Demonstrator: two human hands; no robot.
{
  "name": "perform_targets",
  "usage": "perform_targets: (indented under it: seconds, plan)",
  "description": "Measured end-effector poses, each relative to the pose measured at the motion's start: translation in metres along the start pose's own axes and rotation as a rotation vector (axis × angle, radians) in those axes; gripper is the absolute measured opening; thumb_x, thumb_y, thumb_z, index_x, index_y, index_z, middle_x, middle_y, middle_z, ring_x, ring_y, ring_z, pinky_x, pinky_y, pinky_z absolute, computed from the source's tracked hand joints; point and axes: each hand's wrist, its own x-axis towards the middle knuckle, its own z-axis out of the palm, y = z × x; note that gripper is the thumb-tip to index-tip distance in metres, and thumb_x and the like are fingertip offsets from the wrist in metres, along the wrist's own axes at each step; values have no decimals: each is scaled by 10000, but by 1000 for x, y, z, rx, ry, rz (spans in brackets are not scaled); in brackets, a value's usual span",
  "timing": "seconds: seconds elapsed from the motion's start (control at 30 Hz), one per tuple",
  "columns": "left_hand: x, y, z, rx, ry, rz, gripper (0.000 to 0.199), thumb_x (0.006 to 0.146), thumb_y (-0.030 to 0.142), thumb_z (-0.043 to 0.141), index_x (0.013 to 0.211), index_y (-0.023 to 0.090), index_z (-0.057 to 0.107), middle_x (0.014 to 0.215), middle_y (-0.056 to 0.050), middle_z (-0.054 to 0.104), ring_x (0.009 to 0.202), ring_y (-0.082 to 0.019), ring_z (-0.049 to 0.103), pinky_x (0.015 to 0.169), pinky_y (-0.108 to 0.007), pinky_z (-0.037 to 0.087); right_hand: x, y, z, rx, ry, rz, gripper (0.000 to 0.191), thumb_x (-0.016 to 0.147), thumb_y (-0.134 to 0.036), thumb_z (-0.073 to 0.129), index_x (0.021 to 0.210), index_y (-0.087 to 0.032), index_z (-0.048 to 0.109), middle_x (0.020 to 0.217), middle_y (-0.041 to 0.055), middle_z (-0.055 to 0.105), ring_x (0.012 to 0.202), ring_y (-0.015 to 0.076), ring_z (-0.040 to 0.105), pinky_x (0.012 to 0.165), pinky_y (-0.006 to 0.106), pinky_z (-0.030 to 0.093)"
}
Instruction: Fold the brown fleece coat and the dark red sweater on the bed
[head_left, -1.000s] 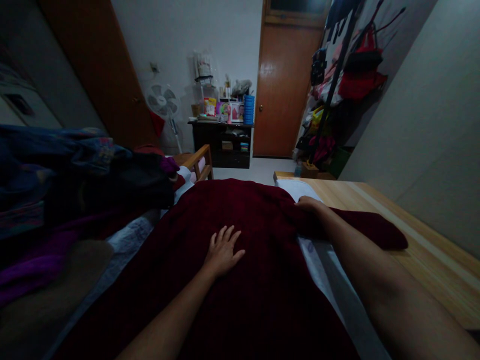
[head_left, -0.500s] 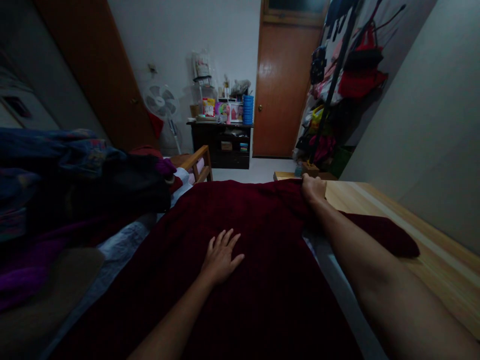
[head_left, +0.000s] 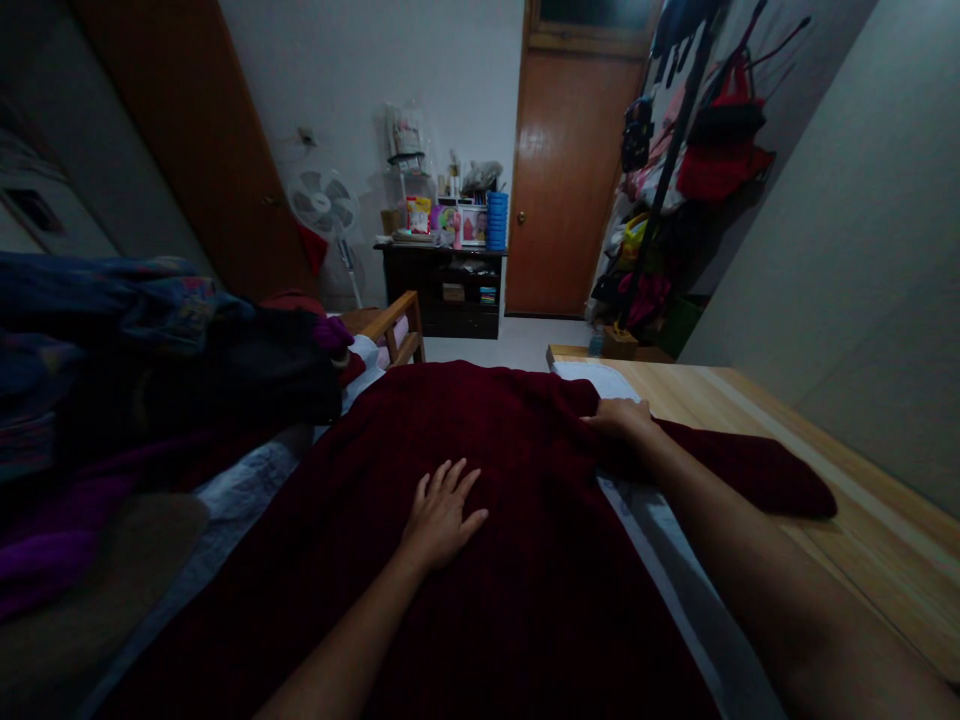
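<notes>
A dark red long-sleeved garment (head_left: 517, 600) lies spread over a pale sheet (head_left: 660, 545) in front of me. My left hand (head_left: 444, 512) rests flat on its middle, palm down with the fingers apart. At the upper right of the cloth, my right hand (head_left: 621, 416) is closed on the garment near where the sleeve begins; its fingertips are partly hidden. From beneath that forearm the sleeve (head_left: 765, 470) stretches out to the right over a light wooden board (head_left: 862, 520).
Piled clothes (head_left: 247, 370) lie to the left, beside a purple cloth (head_left: 67, 545). A wooden chair frame (head_left: 397, 320) stands beyond the garment. Farther back are a fan (head_left: 324, 205), a dark cabinet (head_left: 442, 300) and a door (head_left: 559, 180). Bags (head_left: 724, 165) hang at the right.
My right hand has moved down and slightly toward me, drawing the garment's upper right edge with it. More of the white sheet shows behind it. My left hand has stayed in place.
</notes>
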Motion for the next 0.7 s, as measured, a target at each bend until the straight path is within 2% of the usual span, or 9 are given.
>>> perform_targets:
  seconds: [0.17,0.27,0.33,0.43,0.5,0.57,0.7]
  plan:
    - [-1,1,0,3,13,4,601,897,493,496,1457,304,390,1579,-33,298,1460,-281,200,1171,-528,159,-11,2,15,-66,-34,-94,371,896,-426,506,1083,-154,677,1164,194,669,1089,350,600,982,565,316]
    - [-1,0,-1,-9,12,2,587,901,477,497,1453,302,400,1574,-31,309,1456,-281,208,1170,-531,160,-15,7,3,-60,6,-134,297,926,-306,440,1067,-170,664,1129,169,684,1051,320,614,982,549,309]
    - [-1,0,-1,-20,16,0,569,900,465,503,1440,304,423,1561,-30,334,1439,-284,240,1168,-524,176,-18,13,-15,-63,87,-114,312,940,-271,392,1109,-174,635,1155,177,666,1073,326,593,962,535,319]
    - [-1,1,-3,-37,33,0,565,885,464,525,1422,301,455,1537,-36,373,1401,-297,299,1161,-505,212,-17,25,-39,-47,292,-40,344,965,-279,332,1146,-177,606,1196,198,629,1107,340,542,919,509,336]
    - [-1,4,-7,-50,30,-4,589,869,460,546,1425,287,454,1533,-50,376,1387,-305,316,1156,-497,231,-13,33,-44,-31,409,17,361,978,-285,315,1161,-164,602,1209,206,607,1124,341,508,905,491,335]
    - [-4,10,-12,-70,-10,12,617,851,456,567,1428,272,450,1537,-64,369,1392,-313,309,1154,-502,239,-7,38,-35,-23,452,70,368,981,-249,311,1148,-138,620,1189,217,600,1122,333,493,891,470,337]
    - [-19,22,-27,-126,-185,131,696,791,475,631,1431,281,442,1564,-73,322,1441,-335,225,1166,-558,173,1,38,-1,-18,400,140,396,956,-157,295,1086,-99,665,1133,239,595,1073,324,509,850,434,364]
